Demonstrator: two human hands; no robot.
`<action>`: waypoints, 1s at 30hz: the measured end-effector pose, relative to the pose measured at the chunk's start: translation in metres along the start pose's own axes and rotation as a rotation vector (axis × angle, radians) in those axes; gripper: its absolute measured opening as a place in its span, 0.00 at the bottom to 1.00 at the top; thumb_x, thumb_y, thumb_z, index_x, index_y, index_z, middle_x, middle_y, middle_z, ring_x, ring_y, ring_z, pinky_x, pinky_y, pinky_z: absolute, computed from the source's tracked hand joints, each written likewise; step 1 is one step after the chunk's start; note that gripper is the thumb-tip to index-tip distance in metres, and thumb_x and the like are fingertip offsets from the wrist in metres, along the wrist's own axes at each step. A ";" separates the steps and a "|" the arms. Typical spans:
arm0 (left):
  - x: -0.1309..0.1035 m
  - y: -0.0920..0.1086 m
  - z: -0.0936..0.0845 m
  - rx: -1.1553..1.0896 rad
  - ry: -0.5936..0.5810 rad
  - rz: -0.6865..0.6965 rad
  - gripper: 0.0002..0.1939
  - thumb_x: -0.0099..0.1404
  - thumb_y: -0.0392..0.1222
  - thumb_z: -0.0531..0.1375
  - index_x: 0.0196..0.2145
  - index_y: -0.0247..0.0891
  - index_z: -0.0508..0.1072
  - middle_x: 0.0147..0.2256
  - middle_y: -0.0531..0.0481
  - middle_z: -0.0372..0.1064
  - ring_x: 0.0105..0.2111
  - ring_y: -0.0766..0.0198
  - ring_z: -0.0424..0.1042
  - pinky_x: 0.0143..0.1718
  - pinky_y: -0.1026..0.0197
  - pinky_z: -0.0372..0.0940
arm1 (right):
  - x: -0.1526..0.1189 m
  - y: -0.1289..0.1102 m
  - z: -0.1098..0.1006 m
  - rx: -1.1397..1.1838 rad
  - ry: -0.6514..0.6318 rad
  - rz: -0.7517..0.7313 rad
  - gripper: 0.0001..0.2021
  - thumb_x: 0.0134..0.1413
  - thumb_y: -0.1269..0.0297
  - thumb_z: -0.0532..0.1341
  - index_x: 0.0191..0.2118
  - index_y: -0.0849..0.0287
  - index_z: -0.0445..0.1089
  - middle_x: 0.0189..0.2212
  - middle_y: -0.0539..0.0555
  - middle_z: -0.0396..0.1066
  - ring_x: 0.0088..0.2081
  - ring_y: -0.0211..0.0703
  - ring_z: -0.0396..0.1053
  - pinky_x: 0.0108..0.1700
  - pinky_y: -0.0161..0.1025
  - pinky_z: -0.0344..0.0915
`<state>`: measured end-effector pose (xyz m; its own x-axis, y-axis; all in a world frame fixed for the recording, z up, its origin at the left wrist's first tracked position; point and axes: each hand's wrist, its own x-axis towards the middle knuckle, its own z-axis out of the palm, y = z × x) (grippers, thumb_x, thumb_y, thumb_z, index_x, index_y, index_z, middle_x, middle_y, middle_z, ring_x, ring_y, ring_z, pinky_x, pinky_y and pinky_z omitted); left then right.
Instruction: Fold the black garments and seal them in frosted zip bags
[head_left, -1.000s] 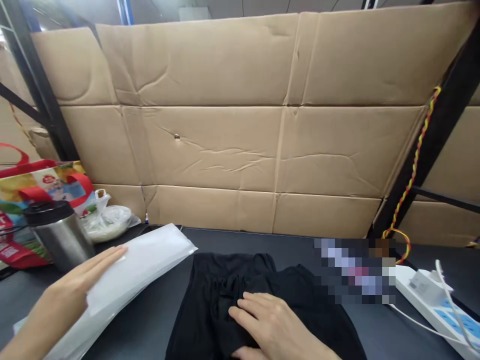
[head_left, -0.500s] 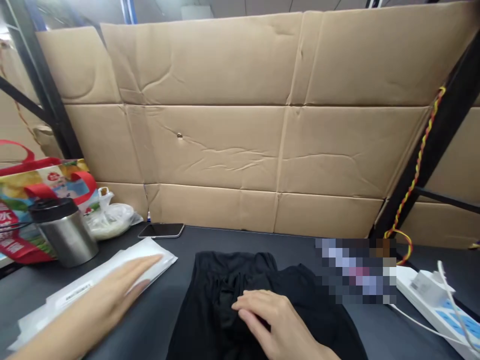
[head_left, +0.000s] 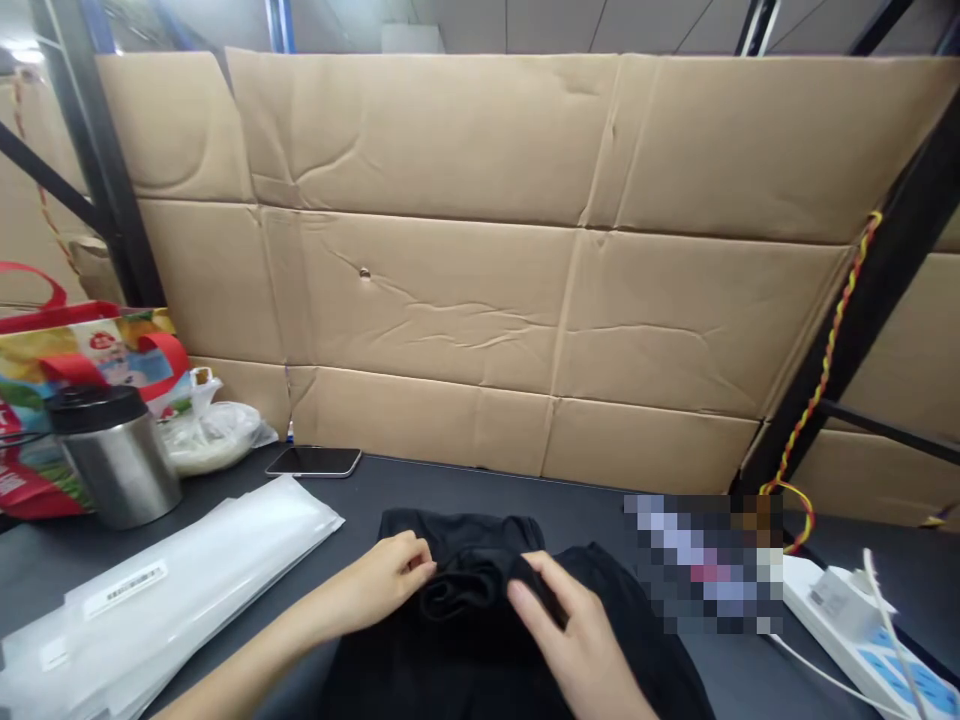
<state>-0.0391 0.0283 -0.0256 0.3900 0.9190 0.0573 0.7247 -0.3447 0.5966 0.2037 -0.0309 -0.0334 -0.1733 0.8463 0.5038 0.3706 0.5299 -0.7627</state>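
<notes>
A black garment lies on the dark table in front of me, its far part bunched into a loose roll. My left hand pinches the cloth at the left of that roll, thumb and fingers together. At the right side, my right hand grips a fold of the same cloth between thumb and fingers. Left of the garment lies a stack of white plastic packets with a barcode label, which neither hand touches.
A steel tumbler, a colourful bag, a knotted plastic bag and a phone stand or lie at the back left. At right are a power strip with cables and a blurred-out item. A cardboard wall closes the back.
My left hand has moved right from the white packets to the black garment and taken hold of it. My right hand now grips the cloth, which is gathered up into a roll.
</notes>
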 end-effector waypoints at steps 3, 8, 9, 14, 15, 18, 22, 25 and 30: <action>0.002 0.008 0.003 -0.100 -0.047 -0.026 0.15 0.63 0.48 0.53 0.25 0.40 0.71 0.30 0.50 0.71 0.32 0.57 0.70 0.36 0.60 0.62 | -0.003 0.003 -0.019 0.030 0.058 0.078 0.08 0.63 0.59 0.54 0.40 0.55 0.68 0.37 0.51 0.75 0.41 0.44 0.74 0.43 0.34 0.70; 0.002 0.024 0.011 -0.395 -0.283 -0.141 0.38 0.66 0.66 0.37 0.22 0.35 0.71 0.23 0.42 0.73 0.19 0.59 0.71 0.18 0.62 0.60 | -0.016 0.005 -0.021 -0.087 -0.016 -0.009 0.08 0.60 0.65 0.54 0.43 0.53 0.67 0.38 0.51 0.75 0.40 0.43 0.74 0.43 0.34 0.70; 0.002 0.026 0.012 -0.465 -0.328 -0.166 0.41 0.65 0.68 0.34 0.24 0.33 0.73 0.23 0.40 0.74 0.19 0.58 0.72 0.17 0.62 0.61 | -0.018 0.003 -0.018 -0.118 -0.040 -0.043 0.09 0.58 0.67 0.55 0.44 0.53 0.67 0.40 0.51 0.75 0.42 0.43 0.74 0.45 0.34 0.70; 0.000 0.021 0.014 -1.016 -0.461 -0.311 0.38 0.62 0.72 0.48 0.33 0.31 0.75 0.31 0.39 0.77 0.25 0.60 0.76 0.26 0.63 0.69 | -0.019 -0.007 0.002 -0.235 -0.126 -0.146 0.23 0.42 0.65 0.67 0.48 0.56 0.65 0.44 0.56 0.73 0.45 0.50 0.73 0.48 0.40 0.70; 0.000 0.020 0.014 -1.090 -0.463 -0.327 0.35 0.60 0.71 0.52 0.33 0.31 0.75 0.30 0.40 0.77 0.25 0.61 0.76 0.26 0.63 0.69 | -0.019 -0.008 0.007 -0.264 -0.111 -0.165 0.27 0.39 0.62 0.70 0.48 0.56 0.65 0.43 0.57 0.73 0.44 0.52 0.73 0.46 0.42 0.71; -0.002 0.020 0.015 -1.153 -0.442 -0.323 0.29 0.58 0.66 0.59 0.34 0.32 0.75 0.30 0.42 0.77 0.27 0.60 0.76 0.27 0.63 0.69 | -0.019 -0.007 0.020 -0.372 0.013 -0.197 0.29 0.36 0.57 0.72 0.48 0.57 0.67 0.40 0.58 0.73 0.41 0.56 0.72 0.42 0.48 0.72; -0.009 0.022 0.014 -1.167 -0.455 -0.306 0.26 0.60 0.61 0.61 0.36 0.30 0.75 0.33 0.42 0.77 0.29 0.60 0.76 0.30 0.62 0.68 | -0.015 -0.010 0.022 -0.350 -0.050 -0.073 0.15 0.43 0.64 0.67 0.40 0.55 0.71 0.35 0.54 0.73 0.37 0.52 0.73 0.39 0.44 0.71; -0.015 0.023 0.016 -1.202 -0.461 -0.284 0.22 0.61 0.57 0.62 0.40 0.33 0.74 0.35 0.45 0.76 0.31 0.61 0.75 0.34 0.61 0.66 | -0.009 -0.015 0.006 -0.174 -0.125 0.083 0.06 0.49 0.65 0.62 0.36 0.54 0.73 0.34 0.52 0.74 0.37 0.48 0.73 0.41 0.40 0.69; -0.016 0.026 0.011 -1.146 -0.396 -0.279 0.24 0.52 0.42 0.72 0.45 0.41 0.71 0.31 0.57 0.71 0.32 0.68 0.72 0.34 0.67 0.62 | 0.003 -0.018 -0.032 0.113 -0.051 0.317 0.12 0.57 0.53 0.59 0.37 0.55 0.73 0.38 0.51 0.76 0.43 0.49 0.72 0.46 0.39 0.66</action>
<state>-0.0202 0.0021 -0.0200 0.5911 0.7446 -0.3100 -0.0254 0.4013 0.9156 0.2253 -0.0400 -0.0053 -0.1118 0.9701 0.2155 0.3102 0.2401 -0.9199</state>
